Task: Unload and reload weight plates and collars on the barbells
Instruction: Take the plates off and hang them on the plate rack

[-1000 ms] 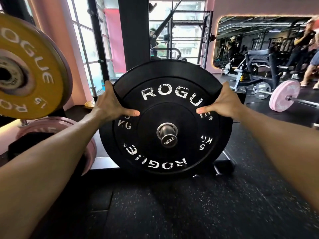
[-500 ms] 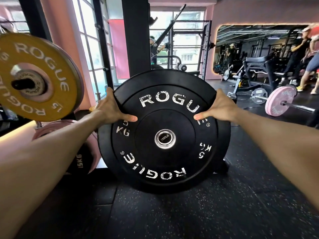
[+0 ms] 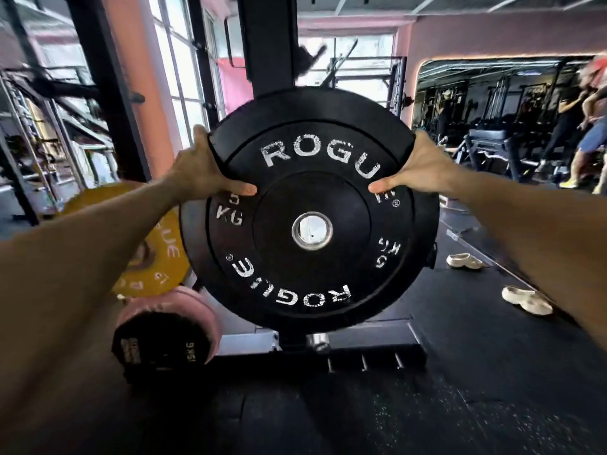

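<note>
Round black rubber bumper plate w/ white ROGUE lettering (image 3: 308,208) is now off the bar & in the air, held upright facing the camera. Its steel-ringed centre hole (image 3: 312,230) is empty, light showing thru it. 1 s ago a chrome sleeve end marked 1500LB stuck out of that hole; 0.5 s ago the sleeve tip sat flush inside the ring; now none in it. So the unload step for this plate looks done; what's left is carrying it off & setting it down.

Grip: left hand (image 3: 200,172) clamps the upper-left rim, thumb pressed on the face, fingers wrapped behind the edge. Right hand (image 3: 423,169) mirrors it on the upper-right rim, thumb on the face by the lettering. Both pinch the plate, same hold as in both earlier frames.

Other diffs vs earlier: plate sits higher in view & a bit closer. A short chrome stub (image 3: 318,340) now shows below the plate's bottom edge, poss. the bare sleeve, can't be sure. Yellow ROGUE disc plate (image 3: 154,257), which was upper left, now lies low left, partly behind the left forearm; pink-rimmed plate (image 3: 184,323) under it. Two pale shoes (image 3: 525,300) on the black floor at right, not visible before. Frame is motion-blurred at the edges.
</note>
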Demonstrator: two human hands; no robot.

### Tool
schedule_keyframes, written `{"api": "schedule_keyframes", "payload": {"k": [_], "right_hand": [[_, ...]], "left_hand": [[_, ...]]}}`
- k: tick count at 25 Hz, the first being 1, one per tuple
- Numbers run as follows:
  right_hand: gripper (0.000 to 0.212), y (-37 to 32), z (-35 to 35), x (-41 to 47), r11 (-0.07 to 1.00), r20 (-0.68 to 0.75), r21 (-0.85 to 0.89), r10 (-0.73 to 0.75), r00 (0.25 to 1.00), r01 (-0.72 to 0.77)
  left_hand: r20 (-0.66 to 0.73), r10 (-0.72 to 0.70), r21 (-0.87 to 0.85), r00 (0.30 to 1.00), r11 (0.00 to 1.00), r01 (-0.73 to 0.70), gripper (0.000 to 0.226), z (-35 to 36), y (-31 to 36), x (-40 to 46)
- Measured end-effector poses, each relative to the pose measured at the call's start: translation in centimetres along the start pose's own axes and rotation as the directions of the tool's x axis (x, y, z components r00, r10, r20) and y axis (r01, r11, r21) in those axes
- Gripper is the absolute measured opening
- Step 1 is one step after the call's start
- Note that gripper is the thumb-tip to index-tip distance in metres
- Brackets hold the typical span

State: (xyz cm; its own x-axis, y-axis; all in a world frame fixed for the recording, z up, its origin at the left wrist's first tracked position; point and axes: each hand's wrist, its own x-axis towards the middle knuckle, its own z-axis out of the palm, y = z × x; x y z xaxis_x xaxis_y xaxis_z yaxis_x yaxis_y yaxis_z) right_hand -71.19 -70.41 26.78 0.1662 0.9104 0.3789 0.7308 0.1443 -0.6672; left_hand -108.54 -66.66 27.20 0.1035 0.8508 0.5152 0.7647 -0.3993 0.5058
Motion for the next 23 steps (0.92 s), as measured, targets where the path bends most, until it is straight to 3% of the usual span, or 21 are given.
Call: {"api": "schedule_keyframes", "payload": {"k": [5, 10, 19, 23], "right_hand": [[0.126, -16.3, -11.5, 3.1, 0.999, -0.001, -0.004, -0.035, 0.999, 0.035], [0.113, -27.3, -15.9, 5.3, 0.998, -0.025, -0.032, -0.055, 0.998, 0.054], [0.12, -37.8, -9.0, 10.7, 0.971, 0.041, -0.017, -0.237, 0.971, 0.238], [0.12, -43.5, -3.7, 12.1, 0.953, 0.078, 0.007, -0.304, 0.95, 0.304]], "left_hand": [[-0.026, 0.039, 0.059, 0.999, 0.998, -0.038, 0.105, -17.0, 8.7, 6.3], [-0.026, 0.035, 0.027, 0.999, 0.999, -0.034, 0.108, -29.3, 11.7, 10.3], [-0.089, 0.046, 0.046, 0.995, 0.998, -0.042, 0.12, -39.2, 4.1, 13.7], [-0.102, -0.013, 0.013, 0.995, 1.0, 0.014, 0.111, -44.1, -1.6, 14.1]]}}
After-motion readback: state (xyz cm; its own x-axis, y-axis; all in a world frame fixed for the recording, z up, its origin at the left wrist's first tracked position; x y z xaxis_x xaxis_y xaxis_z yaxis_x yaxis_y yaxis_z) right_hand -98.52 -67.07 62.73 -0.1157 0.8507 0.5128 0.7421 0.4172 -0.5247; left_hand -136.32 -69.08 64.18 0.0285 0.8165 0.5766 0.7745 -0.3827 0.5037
